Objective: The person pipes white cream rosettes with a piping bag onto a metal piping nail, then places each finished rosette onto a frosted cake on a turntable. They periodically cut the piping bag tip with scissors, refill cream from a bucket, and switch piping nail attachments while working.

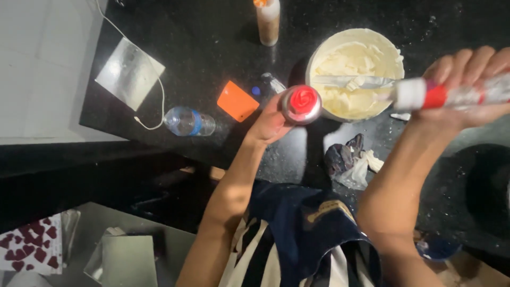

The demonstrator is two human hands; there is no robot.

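Note:
My left hand [270, 123] holds up a small round metal stand [301, 104] with a red icing rose on its top. My right hand [468, 85] grips a clear piping bag [451, 94] filled with red icing; its white nozzle points left, a short way from the rose. Behind both stands a white bowl [325, 50] of pale cream with a metal spatula [353, 81] lying across it.
On the black counter [212, 42] lie an orange scraper [237, 101], a water bottle [188, 121] on its side, a silver square board [129, 73] with a white cord, a tall bottle [268, 20] and a crumpled dark bag [348, 158]. Heart-patterned paper [31, 245] sits lower left.

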